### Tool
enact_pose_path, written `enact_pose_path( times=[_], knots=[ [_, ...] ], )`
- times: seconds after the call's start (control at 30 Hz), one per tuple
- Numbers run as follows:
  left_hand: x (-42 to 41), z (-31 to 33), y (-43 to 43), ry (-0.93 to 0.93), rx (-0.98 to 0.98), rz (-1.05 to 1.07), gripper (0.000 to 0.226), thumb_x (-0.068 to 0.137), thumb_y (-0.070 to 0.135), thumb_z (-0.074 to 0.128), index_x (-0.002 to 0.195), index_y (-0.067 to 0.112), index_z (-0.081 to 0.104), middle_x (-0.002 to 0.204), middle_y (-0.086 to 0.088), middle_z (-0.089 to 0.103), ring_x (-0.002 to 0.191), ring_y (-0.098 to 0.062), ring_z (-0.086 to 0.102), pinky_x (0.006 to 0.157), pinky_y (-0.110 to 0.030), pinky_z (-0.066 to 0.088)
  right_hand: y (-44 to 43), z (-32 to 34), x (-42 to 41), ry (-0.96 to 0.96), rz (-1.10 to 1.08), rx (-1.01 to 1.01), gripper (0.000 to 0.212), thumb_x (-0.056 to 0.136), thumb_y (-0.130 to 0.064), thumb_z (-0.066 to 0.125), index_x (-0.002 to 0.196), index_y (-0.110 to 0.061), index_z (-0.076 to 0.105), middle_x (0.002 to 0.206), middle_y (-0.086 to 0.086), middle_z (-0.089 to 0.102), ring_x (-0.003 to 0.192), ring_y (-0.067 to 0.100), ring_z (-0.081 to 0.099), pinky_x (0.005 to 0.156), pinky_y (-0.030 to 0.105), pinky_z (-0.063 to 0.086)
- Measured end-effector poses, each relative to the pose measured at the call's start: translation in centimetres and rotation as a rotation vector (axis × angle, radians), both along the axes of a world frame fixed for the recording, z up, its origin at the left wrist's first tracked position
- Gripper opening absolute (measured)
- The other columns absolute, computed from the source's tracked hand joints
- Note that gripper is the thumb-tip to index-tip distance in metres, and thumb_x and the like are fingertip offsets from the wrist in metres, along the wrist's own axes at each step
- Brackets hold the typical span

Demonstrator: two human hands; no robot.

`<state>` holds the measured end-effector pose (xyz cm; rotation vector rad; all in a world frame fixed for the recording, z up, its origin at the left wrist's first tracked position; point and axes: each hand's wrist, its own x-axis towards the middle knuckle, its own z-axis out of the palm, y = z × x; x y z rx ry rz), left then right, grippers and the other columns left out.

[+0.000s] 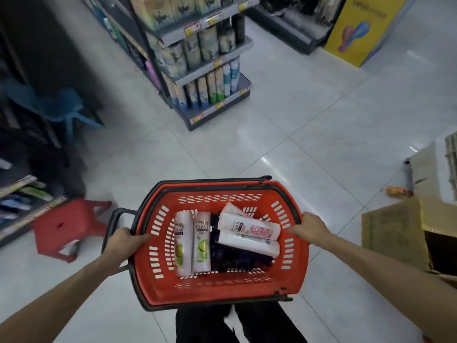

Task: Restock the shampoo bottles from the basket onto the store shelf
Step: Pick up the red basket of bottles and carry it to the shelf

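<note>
I carry a red plastic basket (222, 290) with black handles in front of me, above my legs. My left hand (123, 242) grips its left rim and my right hand (308, 227) grips its right rim. Several white shampoo bottles lie inside. Two with green lime labels (201, 243) lie side by side on the left. Others with pink labels (249, 229) are stacked crosswise on the right. A store shelf (210, 70) stocked with bottles stands ahead across the tiled floor.
A red plastic stool (64, 226) sits on the floor at the left beside a low shelf (22, 209). A blue chair (61, 107) stands further back left. Cardboard boxes (405, 231) stand at the right. A yellow display (363, 30) is at the far right.
</note>
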<state>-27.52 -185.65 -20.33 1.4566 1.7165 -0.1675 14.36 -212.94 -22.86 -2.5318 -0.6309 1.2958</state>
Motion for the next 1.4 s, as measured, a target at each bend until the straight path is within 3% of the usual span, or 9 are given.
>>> enact_pose_path(
  times=[0.23, 0.43, 0.57, 0.77, 0.93, 1.03, 1.13, 1.3, 1.4],
  knots=[
    [-2.6, -3.7, 9.7, 0.003, -0.057, 0.119, 0.036, 0.078, 0.032, 0.085, 0.096, 0.003, 0.074, 0.078, -0.009, 0.078, 0.069, -0.027, 0.077, 0.072, -0.044, 0.065, 14.2, -0.2, 0.6, 0.008, 0.099, -0.034, 0.033, 0.080, -0.048, 0.081, 0.096, -0.025, 0.063, 0.082, -0.009, 0.071, 0.066, 0.012, 0.072, 0.049, 0.018, 0.050],
    [-4.1, -4.3, 20.1, -0.024, -0.107, 0.168, 0.033, 0.083, 0.029, 0.083, 0.096, 0.001, 0.074, 0.075, -0.008, 0.076, 0.068, -0.026, 0.075, 0.060, -0.031, 0.058, 27.0, -0.2, -0.5, -0.026, 0.137, -0.070, 0.036, 0.080, -0.051, 0.080, 0.097, -0.024, 0.062, 0.081, -0.010, 0.070, 0.066, 0.012, 0.072, 0.048, 0.018, 0.049],
    [-5.2, -4.0, 26.9, -0.023, -0.112, 0.199, 0.040, 0.082, 0.033, 0.084, 0.101, 0.001, 0.073, 0.081, -0.011, 0.076, 0.070, -0.027, 0.075, 0.060, -0.031, 0.058, 34.4, -0.5, -1.0, -0.021, 0.169, -0.073, 0.043, 0.081, -0.051, 0.078, 0.106, -0.019, 0.066, 0.081, -0.010, 0.070, 0.066, 0.011, 0.071, 0.047, 0.017, 0.049],
    [-6.0, -3.0, 36.3, -0.003, -0.096, 0.242, 0.046, 0.082, 0.038, 0.084, 0.107, 0.002, 0.072, 0.078, -0.006, 0.074, 0.068, -0.023, 0.074, 0.057, -0.028, 0.055, 46.4, -0.3, -1.4, -0.014, 0.238, -0.063, 0.036, 0.083, -0.052, 0.077, 0.097, -0.024, 0.060, 0.078, -0.012, 0.066, 0.063, 0.009, 0.067, 0.047, 0.018, 0.046],
    [-5.2, -1.9, 44.4, 0.071, -0.052, 0.259, 0.039, 0.085, 0.043, 0.080, 0.095, 0.007, 0.068, 0.068, 0.001, 0.064, 0.061, -0.014, 0.064, 0.049, -0.022, 0.045, 57.8, -1.7, -0.1, -0.007, 0.315, -0.060, 0.035, 0.081, -0.054, 0.077, 0.094, -0.026, 0.063, 0.081, -0.009, 0.071, 0.066, 0.012, 0.072, 0.049, 0.020, 0.051],
    [-5.6, -1.9, 49.0, 0.136, -0.061, 0.302, 0.041, 0.082, 0.047, 0.081, 0.089, 0.008, 0.069, 0.077, -0.006, 0.071, 0.068, -0.021, 0.068, 0.058, -0.029, 0.052, 65.1, -2.1, 0.6, -0.024, 0.403, -0.072, 0.034, 0.079, -0.055, 0.075, 0.085, -0.025, 0.060, 0.088, 0.000, 0.074, 0.069, 0.017, 0.070, 0.054, 0.024, 0.049],
    [-6.3, -1.7, 53.2, 0.186, -0.074, 0.362, 0.051, 0.078, 0.051, 0.083, 0.096, 0.005, 0.073, 0.089, -0.012, 0.075, 0.074, -0.026, 0.070, 0.071, -0.036, 0.059, 71.6, -2.2, 0.7, -0.069, 0.460, -0.083, 0.028, 0.080, -0.045, 0.074, 0.076, -0.021, 0.060, 0.087, 0.006, 0.072, 0.065, 0.016, 0.063, 0.057, 0.026, 0.047],
    [-6.2, -1.6, 60.7, 0.187, -0.071, 0.381, 0.042, 0.082, 0.044, 0.082, 0.096, 0.004, 0.074, 0.087, -0.013, 0.073, 0.066, -0.021, 0.065, 0.064, -0.031, 0.051, 82.2, -1.1, 0.8, -0.030, 0.484, -0.079, 0.023, 0.081, -0.041, 0.075, 0.076, -0.023, 0.062, 0.078, -0.002, 0.069, 0.064, 0.013, 0.066, 0.056, 0.024, 0.051],
    [-6.0, -1.5, 65.6, 0.204, -0.063, 0.391, 0.039, 0.085, 0.043, 0.079, 0.084, 0.006, 0.070, 0.073, -0.006, 0.066, 0.061, -0.017, 0.060, 0.057, -0.031, 0.046, 88.0, -0.3, 0.4, -0.037, 0.497, -0.060, 0.023, 0.083, -0.039, 0.076, 0.075, -0.022, 0.062, 0.072, -0.005, 0.065, 0.061, 0.011, 0.063, 0.048, 0.020, 0.044]
  ],
)
